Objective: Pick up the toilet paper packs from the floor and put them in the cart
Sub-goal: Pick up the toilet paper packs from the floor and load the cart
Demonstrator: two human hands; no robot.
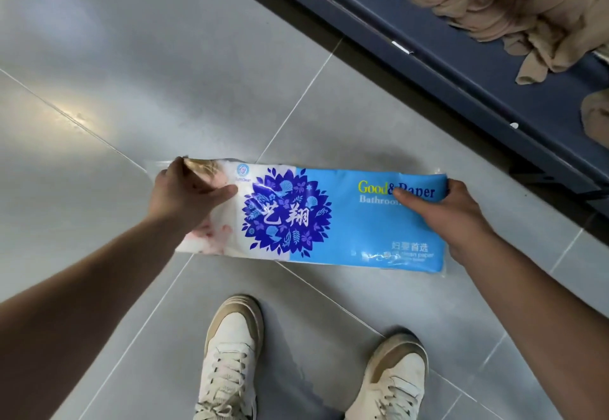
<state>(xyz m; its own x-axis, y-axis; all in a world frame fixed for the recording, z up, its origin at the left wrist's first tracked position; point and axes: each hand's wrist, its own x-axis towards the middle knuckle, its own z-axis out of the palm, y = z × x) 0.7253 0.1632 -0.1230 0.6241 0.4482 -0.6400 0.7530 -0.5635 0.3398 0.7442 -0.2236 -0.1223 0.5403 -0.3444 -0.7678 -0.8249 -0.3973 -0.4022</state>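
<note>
Glossy plastic toilet paper pack (316,218), long and flat, gripped endwise by left hand (188,195) and right hand (448,212).

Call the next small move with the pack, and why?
Probably lift and swing it up-right toward the cart. Left hand and right hand grip opposite ends of the pack, level above the floor; the cart's dark rim sits upper right, with tan cloth inside.
</note>
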